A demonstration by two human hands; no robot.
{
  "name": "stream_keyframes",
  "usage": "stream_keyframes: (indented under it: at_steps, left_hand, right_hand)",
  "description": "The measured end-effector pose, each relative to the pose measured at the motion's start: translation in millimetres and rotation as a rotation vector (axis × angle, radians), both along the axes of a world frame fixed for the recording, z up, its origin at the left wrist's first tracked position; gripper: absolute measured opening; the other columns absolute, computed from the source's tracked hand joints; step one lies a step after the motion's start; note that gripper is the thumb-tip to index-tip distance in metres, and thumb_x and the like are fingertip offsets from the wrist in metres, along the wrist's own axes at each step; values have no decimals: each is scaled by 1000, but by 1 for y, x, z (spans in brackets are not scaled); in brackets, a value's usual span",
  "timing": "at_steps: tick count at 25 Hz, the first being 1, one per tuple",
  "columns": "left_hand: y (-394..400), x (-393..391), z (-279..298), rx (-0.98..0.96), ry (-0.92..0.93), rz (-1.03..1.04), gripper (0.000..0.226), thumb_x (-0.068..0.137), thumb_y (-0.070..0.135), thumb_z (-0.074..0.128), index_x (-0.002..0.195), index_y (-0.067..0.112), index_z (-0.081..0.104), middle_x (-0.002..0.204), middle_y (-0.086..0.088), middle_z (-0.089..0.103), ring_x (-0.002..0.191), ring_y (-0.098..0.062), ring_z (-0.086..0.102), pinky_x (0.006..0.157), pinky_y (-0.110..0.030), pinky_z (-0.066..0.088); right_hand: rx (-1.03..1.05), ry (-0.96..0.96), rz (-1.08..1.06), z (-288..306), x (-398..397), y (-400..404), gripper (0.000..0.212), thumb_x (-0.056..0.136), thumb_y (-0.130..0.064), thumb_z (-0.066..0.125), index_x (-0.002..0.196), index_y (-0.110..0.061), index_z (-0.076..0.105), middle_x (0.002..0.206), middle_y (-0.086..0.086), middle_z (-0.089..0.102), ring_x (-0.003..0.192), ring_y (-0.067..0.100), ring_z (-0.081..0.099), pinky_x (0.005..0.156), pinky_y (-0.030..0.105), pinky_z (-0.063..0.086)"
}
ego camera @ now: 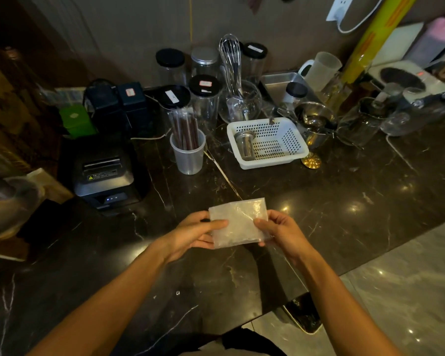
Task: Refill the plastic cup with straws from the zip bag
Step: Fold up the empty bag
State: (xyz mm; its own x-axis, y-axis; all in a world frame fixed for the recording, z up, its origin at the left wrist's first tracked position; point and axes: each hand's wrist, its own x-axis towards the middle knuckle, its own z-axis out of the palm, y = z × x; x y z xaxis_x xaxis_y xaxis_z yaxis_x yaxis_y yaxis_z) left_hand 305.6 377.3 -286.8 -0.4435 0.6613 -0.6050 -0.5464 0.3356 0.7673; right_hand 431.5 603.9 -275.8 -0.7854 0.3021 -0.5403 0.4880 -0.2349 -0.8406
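A clear zip bag point(239, 220), folded flat into a small rectangle, is held just above the dark marble counter point(332, 201). My left hand point(194, 233) grips its left edge, thumb on top. My right hand point(280, 231) pinches its right edge. No straws show inside the bag. Further back, left of centre, the translucent plastic cup point(188, 156) stands upright, apart from both hands. Several dark wrapped straws point(184, 128) stick up out of it.
A black receipt printer point(104, 173) sits left of the cup. A white perforated basket point(267, 142) holding a metal cup lies to the right. Lidded jars, a whisk in a glass bowl point(239, 104), a steel tray and glassware crowd the back. The counter's edge runs at the right.
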Motion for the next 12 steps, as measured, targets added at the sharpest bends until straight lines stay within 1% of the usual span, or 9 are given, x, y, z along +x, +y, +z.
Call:
stream_keyframes:
  at_steps: [3,6,9,10,12]
  left_hand:
    - [-5,0,-10,7,8,-39,52,84,25,82,131,18,61,122,-8,75,107,-22,76,88,-38,63]
    - [-4,8,-21,12,67,-21,43,86,17,80,126,12,67,116,-8,78,107,-22,76,88,-39,63]
    - [8,23,-20,51,118,-14,35,89,11,76,123,11,67,115,-11,77,102,-23,77,83,-35,64]
    - [15,30,-17,58,131,-21,34,91,10,74,123,12,66,115,-10,76,102,-22,76,81,-34,64]
    - [29,43,-11,89,149,-54,32,94,10,70,125,14,63,117,-6,74,106,-21,74,79,-34,65]
  right_hand:
    - [28,-2,-49,-3,16,-14,25,98,-12,70,121,0,71,113,17,78,80,19,77,62,27,62]
    - [35,-16,-127,-3,39,-28,26,98,-13,70,120,1,71,111,19,78,81,22,75,62,28,63]
    - [71,-58,-243,-2,66,-39,19,98,-16,72,113,-5,75,109,12,81,89,21,79,67,29,65]
    - [75,-62,-304,-1,77,-40,16,97,-16,73,110,-5,75,106,11,82,89,22,79,67,29,65]
    - [62,-46,-415,1,97,-38,10,96,-12,74,103,-5,75,97,12,82,82,20,79,66,29,65]
